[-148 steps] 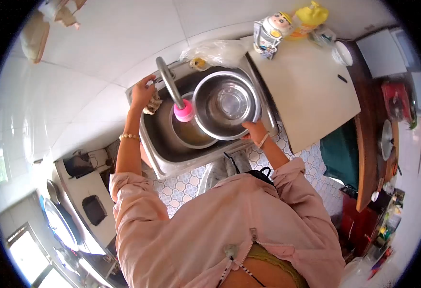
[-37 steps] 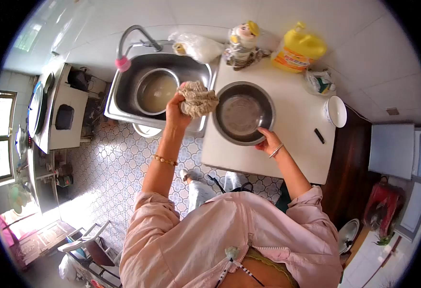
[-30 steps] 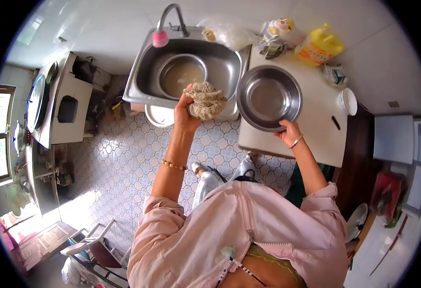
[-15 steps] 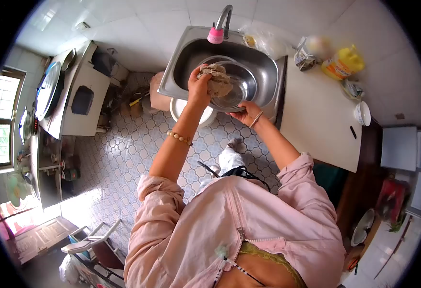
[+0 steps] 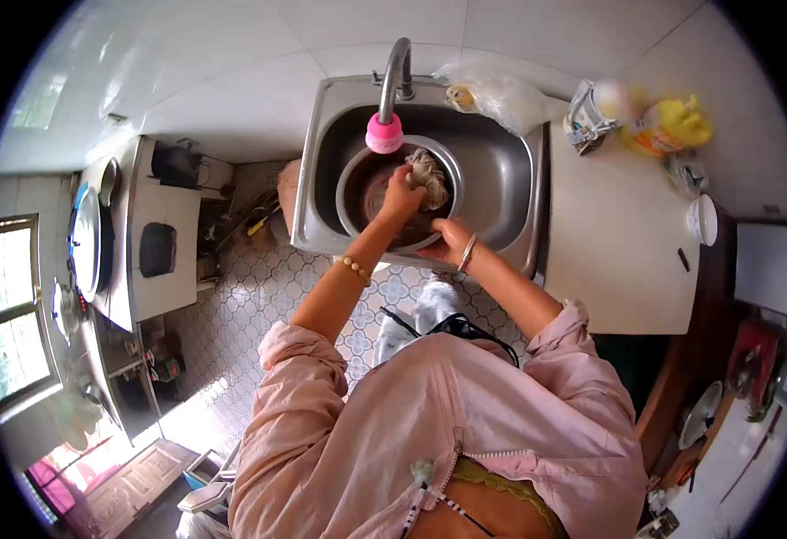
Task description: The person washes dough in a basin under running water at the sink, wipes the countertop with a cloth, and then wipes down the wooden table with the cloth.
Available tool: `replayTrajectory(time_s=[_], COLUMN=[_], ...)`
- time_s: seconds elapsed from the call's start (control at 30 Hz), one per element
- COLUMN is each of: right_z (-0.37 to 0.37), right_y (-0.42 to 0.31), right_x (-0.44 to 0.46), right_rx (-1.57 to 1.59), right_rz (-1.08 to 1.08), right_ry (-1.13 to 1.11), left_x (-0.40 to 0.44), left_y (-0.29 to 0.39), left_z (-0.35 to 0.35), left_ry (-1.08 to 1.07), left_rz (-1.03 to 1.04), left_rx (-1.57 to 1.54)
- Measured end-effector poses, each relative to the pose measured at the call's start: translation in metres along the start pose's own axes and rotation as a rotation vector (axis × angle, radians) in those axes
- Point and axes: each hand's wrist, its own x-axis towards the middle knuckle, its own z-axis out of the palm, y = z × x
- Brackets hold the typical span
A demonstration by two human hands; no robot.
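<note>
A round metal basin [image 5: 351, 199] sits in the left part of the steel sink, under the faucet. My left hand [image 5: 401, 199] reaches inside it, fingers closed on a crumpled beige cloth [image 5: 429, 172]. The cloth lies against the basin's inner wall on the far right. At the near right rim, my right hand [image 5: 452, 241] grips the basin's edge; some of its fingers are hidden below the rim. A curved faucet [image 5: 400, 67] with a pink nozzle [image 5: 383, 134] hangs just beyond my left hand.
The sink [image 5: 308, 202] has a raised metal edge. A clear plastic bag [image 5: 505, 101] lies behind it. On the right counter [image 5: 622, 260] stand a yellow bottle [image 5: 672, 126], a crumpled packet [image 5: 586, 119] and a white bowl [image 5: 702, 220]. A stove counter [image 5: 173, 296] is at left.
The basin has come down level into the sink and shifted left beneath the nozzle. My left hand has lowered the cloth into it, and the whole view has tilted.
</note>
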Motion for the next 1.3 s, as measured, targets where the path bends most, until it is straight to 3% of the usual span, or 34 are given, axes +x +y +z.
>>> replayTrajectory(time_s=[0.13, 0.2, 0.23, 0.27, 0.33, 0.4, 0.47, 0.53, 0.57, 0.6, 0.67, 0.73, 0.77, 0.83, 0.87, 0.93, 1.0, 1.07, 1.13, 1.17, 1.2, 1.27, 1.3], right_z=[0.000, -0.011, -0.011, -0.011, -0.010, -0.010, -0.014, -0.021, -0.025, -0.029, -0.038, -0.032, -0.026, -0.019, -0.016, -0.005, 0.003, -0.001, -0.008, -0.014, -0.016, -0.018, -0.018], right_y=[-0.012, -0.019, -0.021, -0.020, -0.010, -0.001, -0.002, -0.002, 0.000, 0.002, 0.005, 0.001, 0.002, 0.005, 0.007, 0.013, 0.016, 0.011, 0.011, 0.006, 0.005, 0.005, 0.005], right_x=[0.010, 0.018, 0.015, 0.014, 0.019, 0.021, 0.022, 0.026, 0.032, 0.040, 0.049, 0.044, 0.041, 0.036, 0.034, 0.033, 0.029, 0.029, 0.031, 0.033, 0.036, 0.043, 0.046], right_rx=[0.029, 0.055, -0.002, -0.059, 0.045, 0.173, 0.235, 0.292, 0.277, 0.257, 0.184, 0.080, 0.083, 0.088, 0.088, 0.136, 0.146, 0.146, 0.228, 0.128, 0.128, 0.006, -0.030], right_rz=[0.014, 0.010, 0.024, 0.041, 0.038, 0.073, 0.040, 0.013, -0.064, -0.143, -0.176, -0.176, -0.189, -0.175, -0.158, -0.098, -0.109, -0.092, -0.225, -0.247, -0.249, -0.340, -0.351], right_ry=[0.008, 0.044, 0.015, -0.013, -0.046, 0.018, 0.121, 0.215, 0.252, 0.283, 0.274, 0.299, 0.290, 0.246, 0.202, 0.235, 0.228, 0.218, 0.321, 0.332, 0.330, 0.361, 0.368], left_x=[0.002, 0.002, 0.001, 0.006, 0.016, 0.044, 0.066, 0.065, 0.075, 0.061, 0.013, 0.001, -0.001, 0.000, 0.005, 0.020, 0.039, 0.043, 0.041, 0.036, 0.027, 0.010, 0.005], left_y=[0.023, 0.037, 0.046, 0.056, 0.063, 0.063, 0.049, 0.043, -0.012, -0.003, 0.028, 0.029, 0.021, 0.003, 0.000, 0.011, 0.025, 0.042, 0.035, 0.036, 0.035, 0.027, 0.023], left_z=[0.006, -0.003, -0.005, -0.008, -0.011, -0.016, -0.024, -0.038, -0.036, -0.038, -0.044, -0.034, -0.024, -0.003, 0.006, 0.015, 0.003, -0.019, -0.035, -0.039, -0.038, -0.027, -0.020], left_ry=[-0.082, -0.438, -0.466, -0.479, -0.468, -0.444, -0.345, -0.376, -0.402, -0.406, -0.444, -0.869, -0.872, -0.797, -0.802, -0.292, -0.041, -0.087, -0.216, -0.436, -0.433, -0.706, -0.753], left_rz=[0.140, 0.556, 0.646, 0.647, 0.874, 1.131, 1.234, 1.191, 1.034, 1.040, 0.463, 0.129, 0.128, 0.090, 0.086, 0.214, 0.317, 0.645, 0.656, 0.404, 0.406, 0.148, 0.106], left_rx=[0.195, 0.307, 0.350, 0.351, 0.625, 0.947, 1.046, 1.295, 1.299, 1.300, 1.390, 0.993, 0.999, 0.287, 0.289, 0.198, 0.254, 0.705, 0.901, 1.133, 1.135, 0.993, 0.657])
